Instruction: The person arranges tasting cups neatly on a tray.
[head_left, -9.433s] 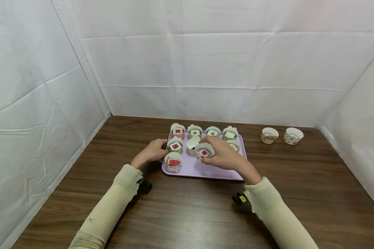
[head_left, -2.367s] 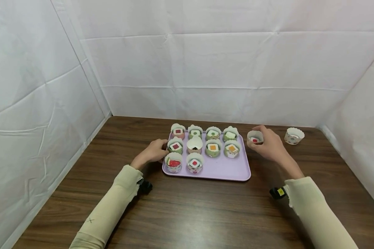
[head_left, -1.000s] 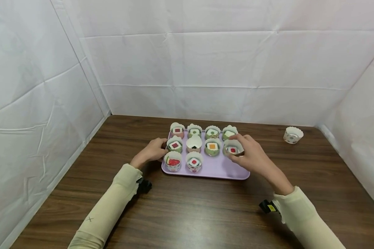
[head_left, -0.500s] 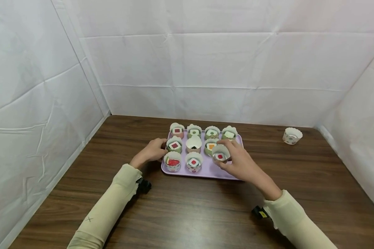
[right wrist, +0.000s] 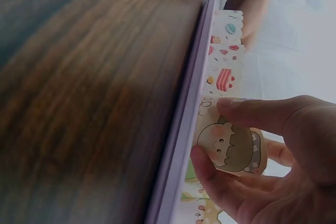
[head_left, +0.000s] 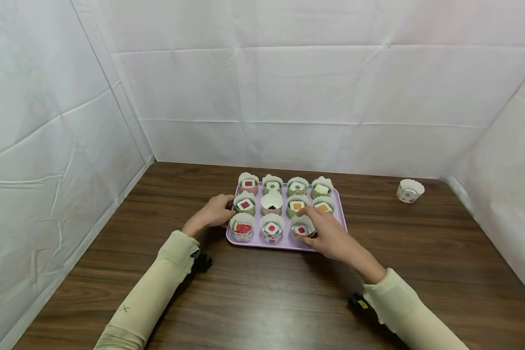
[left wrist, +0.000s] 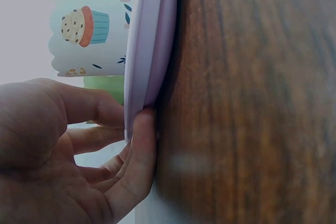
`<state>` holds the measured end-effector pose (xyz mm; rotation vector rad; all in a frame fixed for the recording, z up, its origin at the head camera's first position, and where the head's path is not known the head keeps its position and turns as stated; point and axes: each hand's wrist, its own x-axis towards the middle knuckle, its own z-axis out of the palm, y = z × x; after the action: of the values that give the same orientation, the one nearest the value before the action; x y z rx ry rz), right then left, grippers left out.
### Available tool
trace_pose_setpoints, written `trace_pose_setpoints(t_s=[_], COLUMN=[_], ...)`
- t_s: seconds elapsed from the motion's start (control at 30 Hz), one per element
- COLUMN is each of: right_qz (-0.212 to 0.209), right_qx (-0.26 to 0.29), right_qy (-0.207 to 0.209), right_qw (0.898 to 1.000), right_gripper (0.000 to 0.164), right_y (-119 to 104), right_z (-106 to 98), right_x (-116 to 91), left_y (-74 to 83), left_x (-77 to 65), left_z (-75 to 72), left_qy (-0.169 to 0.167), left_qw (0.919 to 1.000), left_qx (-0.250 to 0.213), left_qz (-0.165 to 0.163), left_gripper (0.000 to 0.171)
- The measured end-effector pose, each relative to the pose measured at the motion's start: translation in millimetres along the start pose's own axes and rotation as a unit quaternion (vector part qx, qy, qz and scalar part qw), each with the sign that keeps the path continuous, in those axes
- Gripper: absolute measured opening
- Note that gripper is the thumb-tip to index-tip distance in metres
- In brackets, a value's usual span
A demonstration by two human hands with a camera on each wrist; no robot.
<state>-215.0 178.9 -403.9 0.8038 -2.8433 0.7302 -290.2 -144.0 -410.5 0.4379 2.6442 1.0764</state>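
My right hand (head_left: 330, 236) pinches a paper cupcake cup (head_left: 301, 228) with a red-centred white piece inside, in the front row of the lilac tray (head_left: 258, 241). The right wrist view shows a cartoon face on this cup (right wrist: 220, 142), with thumb and fingertip at its wall, close over the tray rim. My left hand (head_left: 214, 211) grips the tray's left edge; in the left wrist view its fingers (left wrist: 143, 135) curl round the rim. To the left of the held cup stand a cup with a red-dotted piece (head_left: 271, 228) and one with a red slab (head_left: 243, 228).
Two further rows of filled paper cups stand behind, such as one with an orange square (head_left: 297, 206) and one with a green dot (head_left: 272, 185). A lone paper cup (head_left: 410, 191) stands on the brown table (head_left: 253, 296) at far right. White sheeting (head_left: 297, 87) surrounds the table.
The right hand has brought the cartoon-face cup from the table right of the tray leftward and down to the front row. Earlier it placed the red-dotted cup there. The left hand has stayed put.
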Motion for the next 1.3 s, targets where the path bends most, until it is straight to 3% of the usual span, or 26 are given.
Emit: trace_pose_setpoints(t_s=[0.23,0.53,1.3], right_qz=[0.010,0.023,0.015], right_qx=[0.001,-0.014,-0.012], right_qy=[-0.018,-0.025,-0.016], right_qw=[1.000,0.999,1.000], right_gripper=[0.052,0.069,0.068], right_y=[0.8,0.4,0.6], right_z=[3.2,3.6,1.9], right_x=[-0.8,-2.4,-2.9], left_y=[-0.4,-0.3,-0.6], left_x=[1.0,1.4,2.1], left_z=[-1.3,-0.9,0.5], left_qy=[-0.001,0.001,0.000], left_qw=[1.0000,1.0000,1.0000], left_qx=[0.002,0.007,0.004], left_qz=[-0.005,-0.004,-0.008], left_gripper=[0.037,0.035,0.038])
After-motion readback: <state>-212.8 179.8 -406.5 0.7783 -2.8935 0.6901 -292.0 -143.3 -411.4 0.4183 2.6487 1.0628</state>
